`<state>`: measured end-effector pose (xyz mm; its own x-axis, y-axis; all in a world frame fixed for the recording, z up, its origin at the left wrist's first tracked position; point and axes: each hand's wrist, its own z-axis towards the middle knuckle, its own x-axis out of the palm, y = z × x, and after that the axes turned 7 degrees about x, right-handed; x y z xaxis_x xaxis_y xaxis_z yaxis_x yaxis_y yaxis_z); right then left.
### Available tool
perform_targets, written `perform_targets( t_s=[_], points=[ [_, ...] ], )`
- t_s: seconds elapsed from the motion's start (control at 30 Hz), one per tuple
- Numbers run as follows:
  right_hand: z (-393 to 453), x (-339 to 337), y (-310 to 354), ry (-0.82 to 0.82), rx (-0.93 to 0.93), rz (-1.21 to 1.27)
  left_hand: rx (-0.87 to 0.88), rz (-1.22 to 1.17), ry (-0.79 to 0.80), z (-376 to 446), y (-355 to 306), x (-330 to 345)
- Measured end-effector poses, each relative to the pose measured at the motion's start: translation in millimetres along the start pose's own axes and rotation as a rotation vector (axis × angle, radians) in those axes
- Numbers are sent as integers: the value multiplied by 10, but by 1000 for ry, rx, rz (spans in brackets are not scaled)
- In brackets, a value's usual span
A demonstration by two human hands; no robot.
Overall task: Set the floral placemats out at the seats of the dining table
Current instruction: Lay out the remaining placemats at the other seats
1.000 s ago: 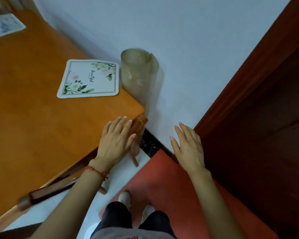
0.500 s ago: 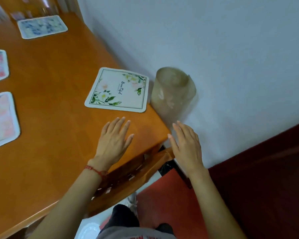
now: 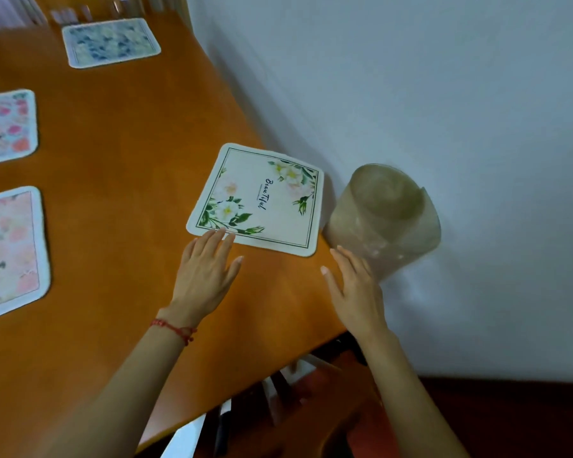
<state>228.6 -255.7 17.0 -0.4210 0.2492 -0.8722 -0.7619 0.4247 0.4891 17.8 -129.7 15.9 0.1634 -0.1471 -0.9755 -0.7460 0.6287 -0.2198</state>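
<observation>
Just ahead of the left hand (image 3: pixel 205 276): white floral placemat (image 3: pixel 257 200), fingertips now reaching its near edge, up from the table (image 3: pixel 129 226) corner. Right hand (image 3: pixel 354 292) alongside, both flat, empty. Likely a final straighten.

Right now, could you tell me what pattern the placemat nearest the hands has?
Cream placemat with white flowers, green leaves and a thin green border; head view.

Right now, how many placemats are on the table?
4: a white one with green leaves by the left hand's fingers, a blue one far back, and two pink ones at the left, cropped. More may lie out of frame.
</observation>
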Motion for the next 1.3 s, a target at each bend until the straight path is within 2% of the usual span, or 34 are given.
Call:
perform_targets(
  t_s=[0.3, 0.5, 0.63, 0.87, 1.3],
  points=[
    [685, 289, 16, 115, 59, 114, -130, -57, -21, 478, 370, 157],
    [1111, 578, 22, 117, 225, 244, -260, -304, -114, 869, 583, 240],
    [1325, 786, 30, 115, 304, 310, -317, -375, -148, 1147, 753, 286],
    [1565, 1019, 58, 91, 415, 284, -340, -364, -181, 1511, 1063, 391],
    [1604, 1157, 111, 82, 442, 224, -410, -389, -129, 1613, 1219, 665]
  ],
)
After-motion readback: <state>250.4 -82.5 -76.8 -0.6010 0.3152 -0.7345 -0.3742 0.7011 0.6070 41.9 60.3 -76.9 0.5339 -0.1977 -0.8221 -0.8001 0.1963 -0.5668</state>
